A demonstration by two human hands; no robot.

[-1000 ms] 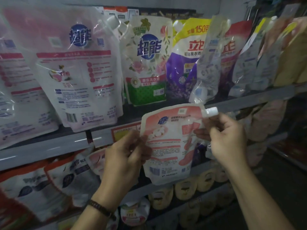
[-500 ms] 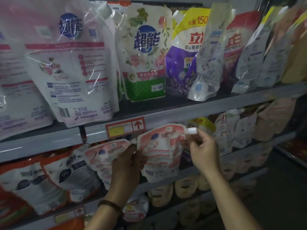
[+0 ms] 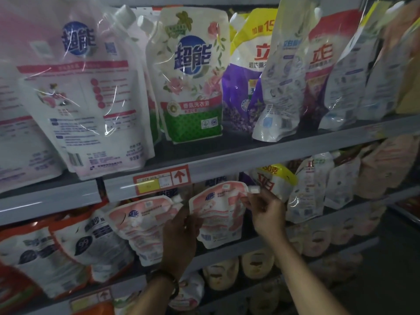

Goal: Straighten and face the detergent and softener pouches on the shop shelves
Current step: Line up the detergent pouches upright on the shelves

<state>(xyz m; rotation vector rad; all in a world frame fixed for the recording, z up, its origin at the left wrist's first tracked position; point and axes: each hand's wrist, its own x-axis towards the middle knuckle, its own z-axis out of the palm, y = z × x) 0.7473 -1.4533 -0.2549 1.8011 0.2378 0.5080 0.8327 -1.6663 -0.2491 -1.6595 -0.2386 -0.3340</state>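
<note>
Together the hands hold one pink pouch [image 3: 218, 214] upright at the front of the middle shelf [image 3: 238, 248]: the left hand [image 3: 179, 237] grips its left edge, and the right hand [image 3: 266, 212] pinches its top corner under the white cap [image 3: 254, 189]. A twin pouch [image 3: 141, 226] leans just beside it on the left, a yellow-topped pouch [image 3: 276, 180] stands on the right, and a red arrow tag [image 3: 162, 179] sits above.
</note>
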